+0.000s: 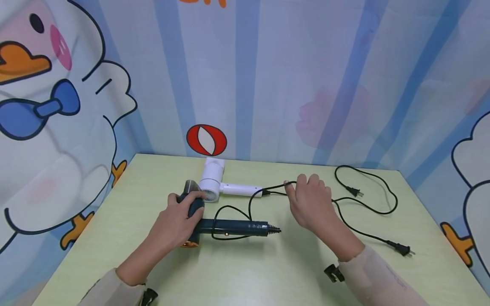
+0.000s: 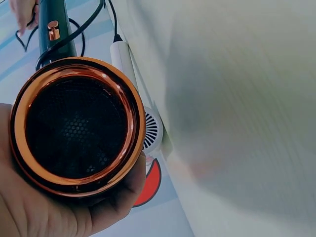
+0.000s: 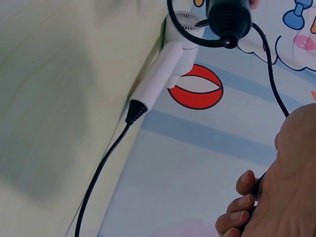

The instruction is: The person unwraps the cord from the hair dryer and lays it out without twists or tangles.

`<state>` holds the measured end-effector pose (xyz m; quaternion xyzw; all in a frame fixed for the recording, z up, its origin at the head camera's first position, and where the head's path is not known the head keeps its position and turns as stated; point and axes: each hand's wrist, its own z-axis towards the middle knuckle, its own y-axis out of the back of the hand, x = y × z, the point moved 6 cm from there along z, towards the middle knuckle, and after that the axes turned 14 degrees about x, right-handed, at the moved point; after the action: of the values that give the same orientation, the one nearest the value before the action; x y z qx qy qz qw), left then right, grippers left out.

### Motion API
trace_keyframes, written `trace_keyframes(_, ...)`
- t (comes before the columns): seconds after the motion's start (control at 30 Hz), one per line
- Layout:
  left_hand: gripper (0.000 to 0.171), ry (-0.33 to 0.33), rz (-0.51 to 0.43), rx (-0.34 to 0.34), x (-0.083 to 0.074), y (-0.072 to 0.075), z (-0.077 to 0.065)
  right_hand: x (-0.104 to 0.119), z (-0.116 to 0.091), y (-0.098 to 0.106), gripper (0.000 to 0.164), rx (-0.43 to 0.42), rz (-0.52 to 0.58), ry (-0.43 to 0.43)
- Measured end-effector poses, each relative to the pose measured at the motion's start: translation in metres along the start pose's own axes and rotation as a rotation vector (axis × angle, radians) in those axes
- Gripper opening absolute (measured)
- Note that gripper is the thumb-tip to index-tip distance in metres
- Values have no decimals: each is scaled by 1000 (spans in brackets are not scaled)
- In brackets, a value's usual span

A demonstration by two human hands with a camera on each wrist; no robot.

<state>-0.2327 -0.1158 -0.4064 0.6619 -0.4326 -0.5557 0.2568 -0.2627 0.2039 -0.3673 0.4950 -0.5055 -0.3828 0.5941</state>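
Observation:
My left hand (image 1: 177,219) grips the head of a dark green hair dryer (image 1: 239,227) with copper trim, holding it above the table. In the left wrist view its round copper-rimmed air intake (image 2: 76,129) faces the camera, with fingers curled around the barrel. The dryer's handle points right, and its black cord (image 1: 230,207) loops around that handle. My right hand (image 1: 311,202) pinches part of this cord, to the right of the handle's end. In the right wrist view the cord (image 3: 270,69) runs into the curled fingers.
A white hair dryer (image 1: 212,178) lies behind the green one, near the table's back edge; its cord passes under my right hand. Two black plugs, one at the back (image 1: 354,191) and one nearer (image 1: 402,248), lie on the right of the table (image 1: 268,280). A printed curtain (image 1: 275,85) hangs behind.

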Motion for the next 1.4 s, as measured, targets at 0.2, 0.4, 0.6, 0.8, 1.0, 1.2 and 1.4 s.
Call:
trace_keyframes(0.2,37,16,1,2,4,0,3,4,-8,8,49,0,32,19)
trace_keyframes(0.4,39,13,5,-8,7,1,4,9,-17,14,50,3,54,46)
trace_keyframes(0.6,40,9,5,-20,10,3,6,15,-27,20,51,-3,62,78)
trace_keyframes(0.8,40,30,12,-25,14,6,7,18,-37,23,50,-6,68,104)
trace_keyframes(1.0,40,49,28,-37,17,9,10,18,-45,23,48,-6,79,133)
trace_keyframes(1.2,40,67,33,-31,18,10,11,16,-48,24,47,-2,91,145)
trace_keyframes(1.4,40,75,29,-28,22,9,12,14,-50,23,43,-6,119,159)
